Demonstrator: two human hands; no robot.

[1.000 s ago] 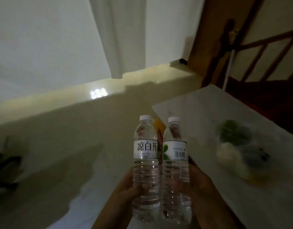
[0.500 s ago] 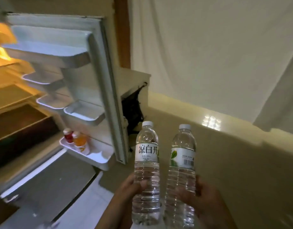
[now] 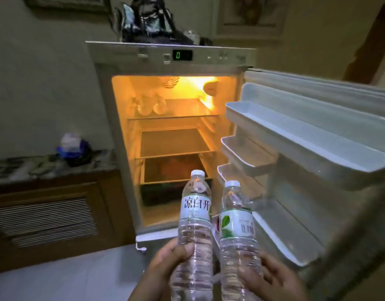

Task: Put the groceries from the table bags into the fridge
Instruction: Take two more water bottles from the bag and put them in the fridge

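My left hand [image 3: 165, 263] grips a clear water bottle [image 3: 194, 227] with a white cap and a label in Chinese characters. My right hand [image 3: 272, 276] grips a second water bottle [image 3: 237, 231] with a green leaf and a barcode on its label. Both bottles stand upright, side by side, in front of the open fridge [image 3: 172, 131]. The fridge is lit orange inside, with glass shelves and a dark drawer at the bottom. Its door [image 3: 317, 135] swings open to the right, with white door racks.
Several pale round items sit on the top shelf [image 3: 148, 105]. A black bag [image 3: 148, 20] lies on top of the fridge. A wooden cabinet with a cluttered marble top [image 3: 46, 168] stands to the left. The floor below is pale.
The view has swung left from the table, past the wall and the door's edge, to face the open fridge head-on. Both hands still hold the two bottles, now closer to the fridge.
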